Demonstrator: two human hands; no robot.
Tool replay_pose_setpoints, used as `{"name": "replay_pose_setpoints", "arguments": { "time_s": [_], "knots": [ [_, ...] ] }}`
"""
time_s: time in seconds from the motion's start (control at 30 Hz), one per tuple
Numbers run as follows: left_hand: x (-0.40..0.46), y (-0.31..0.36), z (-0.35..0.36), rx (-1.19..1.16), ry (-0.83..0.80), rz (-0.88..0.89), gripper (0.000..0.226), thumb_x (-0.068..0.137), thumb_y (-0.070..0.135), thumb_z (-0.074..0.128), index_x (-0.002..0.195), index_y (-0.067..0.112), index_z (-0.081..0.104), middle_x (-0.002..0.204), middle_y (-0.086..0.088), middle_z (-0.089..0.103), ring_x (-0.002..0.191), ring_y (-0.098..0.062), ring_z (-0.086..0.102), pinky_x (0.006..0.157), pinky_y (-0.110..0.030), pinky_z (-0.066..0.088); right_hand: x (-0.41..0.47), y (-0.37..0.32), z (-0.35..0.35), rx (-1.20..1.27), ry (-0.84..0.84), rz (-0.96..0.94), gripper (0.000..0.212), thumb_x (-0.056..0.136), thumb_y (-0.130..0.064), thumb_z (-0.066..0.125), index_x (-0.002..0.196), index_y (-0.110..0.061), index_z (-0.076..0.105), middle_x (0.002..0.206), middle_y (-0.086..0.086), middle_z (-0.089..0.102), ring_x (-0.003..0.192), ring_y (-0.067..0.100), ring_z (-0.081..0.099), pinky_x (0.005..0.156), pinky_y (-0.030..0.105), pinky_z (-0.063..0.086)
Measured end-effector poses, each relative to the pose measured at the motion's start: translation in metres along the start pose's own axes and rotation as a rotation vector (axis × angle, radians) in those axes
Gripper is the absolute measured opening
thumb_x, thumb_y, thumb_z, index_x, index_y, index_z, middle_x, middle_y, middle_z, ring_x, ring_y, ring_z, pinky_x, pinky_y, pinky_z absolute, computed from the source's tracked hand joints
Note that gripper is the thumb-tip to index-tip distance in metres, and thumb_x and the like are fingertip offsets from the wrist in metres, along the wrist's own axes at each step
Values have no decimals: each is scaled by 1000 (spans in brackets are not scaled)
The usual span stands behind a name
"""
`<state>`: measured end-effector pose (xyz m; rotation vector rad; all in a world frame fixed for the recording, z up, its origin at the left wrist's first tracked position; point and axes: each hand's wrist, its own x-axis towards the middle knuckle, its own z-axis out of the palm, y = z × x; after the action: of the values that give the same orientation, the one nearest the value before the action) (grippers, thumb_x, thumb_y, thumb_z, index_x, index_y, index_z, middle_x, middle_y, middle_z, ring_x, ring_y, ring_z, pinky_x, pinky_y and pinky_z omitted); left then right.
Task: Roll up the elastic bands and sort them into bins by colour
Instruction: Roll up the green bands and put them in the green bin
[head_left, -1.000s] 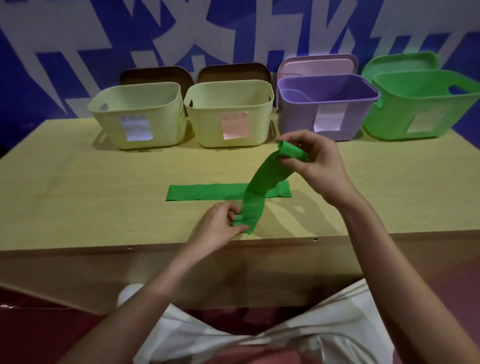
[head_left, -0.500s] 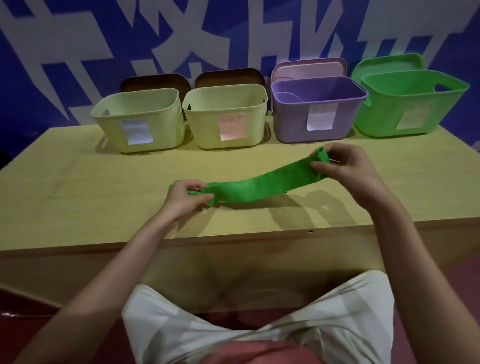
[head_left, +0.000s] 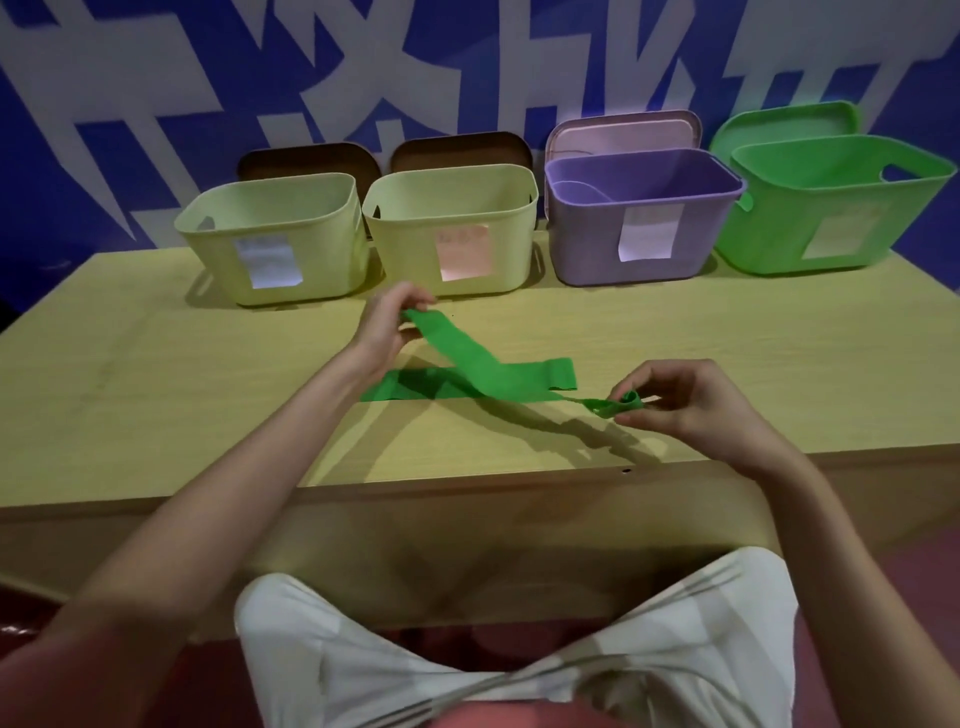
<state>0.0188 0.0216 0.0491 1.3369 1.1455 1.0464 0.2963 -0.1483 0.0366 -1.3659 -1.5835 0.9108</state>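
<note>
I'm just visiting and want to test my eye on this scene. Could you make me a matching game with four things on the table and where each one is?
Things:
1. purple plastic bin
2. bright green plastic bin
3. green elastic band stretched in the air
4. second green elastic band

Places:
A. far right of the bin row
B. lying flat on the wooden table
C. pinched between the left hand and the right hand
D. third bin from the left

Pairs: 1-D, 2-A, 3-C, 4-B
</note>
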Motion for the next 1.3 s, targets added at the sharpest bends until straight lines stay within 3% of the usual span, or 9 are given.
{"name": "replay_pose_setpoints", "arguments": {
  "time_s": [0.17,0.33,0.4,0.53,0.67,0.83,0.97,1.13,1.3],
  "knots": [
    [44,23,59,518,-130,327,28,83,-8,58,93,18,58,110,1,49,102,-11,51,80,-18,49,-3,-3,0,-173,-13,-18,18,77,8,72,87,-7,71,89,2,73,87,11,68,82,27,55],
    [78,46,129,534,-212,555,39,76,-7,68,108,10,52,112,-3,37,103,-13,47,86,-13,47,0,0,-5,-436,34,-46,23,77,7,70,84,-15,70,86,-5,70,80,5,62,70,10,45],
    [89,49,155,502,-198,603,45,70,-10,70,105,11,50,111,-5,42,99,-17,52,82,-24,53,5,9,-9,-522,74,-36,23,76,8,68,86,-13,70,88,0,69,79,11,62,71,14,46],
    [103,41,189,520,-202,590,38,66,-17,61,87,13,51,85,-6,60,74,-17,57,67,-43,53,15,30,-9,-623,164,6,22,73,7,67,88,-9,69,88,7,66,80,25,61,75,44,53],
    [103,23,208,622,-172,563,26,73,-8,67,85,12,54,88,-8,65,82,-22,60,64,-32,46,14,40,-2,-620,215,43,19,78,2,69,95,-8,70,95,7,65,86,22,59,78,37,52],
    [108,-7,214,938,119,533,21,83,15,71,98,8,57,104,-9,66,97,-24,62,71,-31,46,3,53,6,-594,170,2,19,81,-4,71,99,-10,69,98,4,64,90,18,58,80,36,53],
    [105,-14,215,849,83,425,31,83,18,73,103,6,52,103,-11,65,93,-26,63,67,-29,45,-12,59,6,-591,134,-47,27,85,-9,69,112,-10,65,107,1,62,96,15,58,84,30,51],
    [63,-18,207,650,-270,417,15,84,17,69,90,9,59,86,-1,63,85,-20,63,70,-28,47,-29,71,4,-573,182,-107,28,89,-5,63,118,-3,64,125,3,57,106,16,60,88,28,52],
    [-18,-35,172,613,-586,556,4,86,12,67,87,8,66,83,1,66,77,-8,59,71,-15,45,-38,82,10,-572,217,-182,19,91,-6,60,107,-2,70,123,10,58,107,18,59,90,25,48]
  ]
}}
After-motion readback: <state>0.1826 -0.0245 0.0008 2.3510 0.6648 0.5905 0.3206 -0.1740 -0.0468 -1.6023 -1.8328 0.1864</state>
